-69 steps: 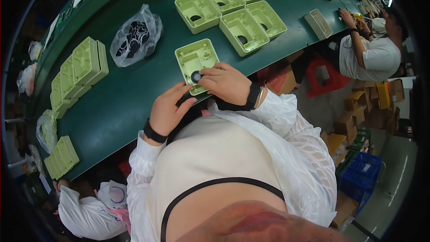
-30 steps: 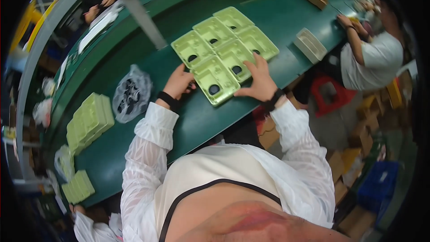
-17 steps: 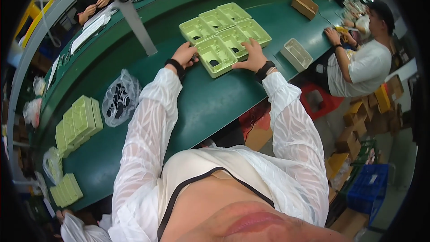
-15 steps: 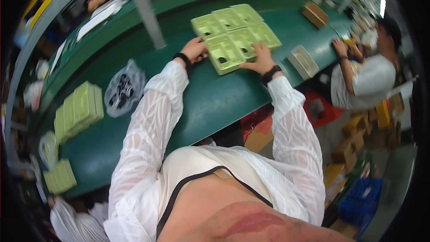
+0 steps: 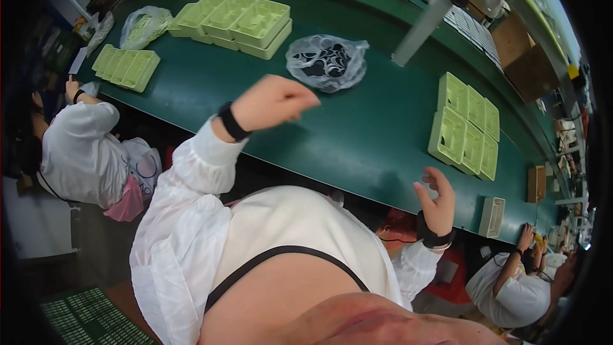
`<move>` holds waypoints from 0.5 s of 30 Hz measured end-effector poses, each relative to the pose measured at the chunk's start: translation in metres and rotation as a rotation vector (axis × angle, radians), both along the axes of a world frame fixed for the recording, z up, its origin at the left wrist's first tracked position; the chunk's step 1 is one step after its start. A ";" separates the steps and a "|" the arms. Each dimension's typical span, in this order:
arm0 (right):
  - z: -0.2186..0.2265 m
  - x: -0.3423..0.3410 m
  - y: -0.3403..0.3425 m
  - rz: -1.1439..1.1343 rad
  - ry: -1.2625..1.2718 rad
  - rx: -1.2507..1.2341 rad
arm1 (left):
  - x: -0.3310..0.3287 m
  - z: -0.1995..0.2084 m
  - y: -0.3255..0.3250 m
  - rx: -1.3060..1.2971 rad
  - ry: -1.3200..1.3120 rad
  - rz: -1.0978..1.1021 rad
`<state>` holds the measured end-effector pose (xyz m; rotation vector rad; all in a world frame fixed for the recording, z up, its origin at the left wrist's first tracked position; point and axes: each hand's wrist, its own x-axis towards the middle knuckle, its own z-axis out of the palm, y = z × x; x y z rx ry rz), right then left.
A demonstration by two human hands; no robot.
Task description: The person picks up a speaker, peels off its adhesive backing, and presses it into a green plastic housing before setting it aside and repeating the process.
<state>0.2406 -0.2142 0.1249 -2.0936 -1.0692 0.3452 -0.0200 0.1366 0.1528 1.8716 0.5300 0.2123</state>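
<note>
My left hand (image 5: 274,103) hangs over the green table, a little blurred, with loosely bent fingers and nothing seen in them. It is nearest to a clear plastic bag (image 5: 327,62) of dark, ring-like or curved pieces. Close to the table's front edge, my right hand (image 5: 438,203) is open, its fingers apart and its palm bare. Beyond it lies a block of pale green compartment trays (image 5: 454,129) in two rows, with small dark pieces in some of them. Both wrists wear black bands.
Stacked pale green trays (image 5: 263,22) stand back left, beside a bag of light green pieces (image 5: 145,29) and more trays (image 5: 131,69). A grey post (image 5: 424,18) rises behind the table. An oblong box (image 5: 491,217) sits at right. Co-workers (image 5: 96,134) are at both sides.
Both hands have let go of the green trays, which stay on the table. My left hand has moved left toward the bag, my right hand back toward me. The view has swung left.
</note>
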 end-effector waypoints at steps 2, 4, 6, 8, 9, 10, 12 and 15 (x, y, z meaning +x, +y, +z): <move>0.019 -0.022 0.035 0.053 0.041 0.003 | -0.040 -0.016 0.046 0.285 -0.016 0.223; 0.042 -0.042 0.088 0.239 -0.074 0.065 | -0.077 -0.036 0.101 0.691 0.033 0.451; 0.061 -0.065 0.150 0.431 -0.194 0.144 | -0.105 -0.045 0.150 0.895 0.136 0.614; 0.077 -0.085 0.216 0.623 -0.364 0.195 | -0.128 -0.050 0.194 0.919 0.179 0.675; 0.077 -0.094 0.253 0.694 -0.414 0.218 | -0.139 -0.054 0.214 0.937 0.223 0.732; 0.076 -0.103 0.292 0.758 -0.464 0.238 | -0.148 -0.059 0.229 0.952 0.264 0.784; 0.065 -0.110 0.368 0.857 -0.512 0.223 | -0.157 -0.062 0.251 1.006 0.252 0.765; 0.049 -0.124 0.480 0.892 -0.731 0.073 | -0.171 -0.068 0.278 1.072 0.259 0.777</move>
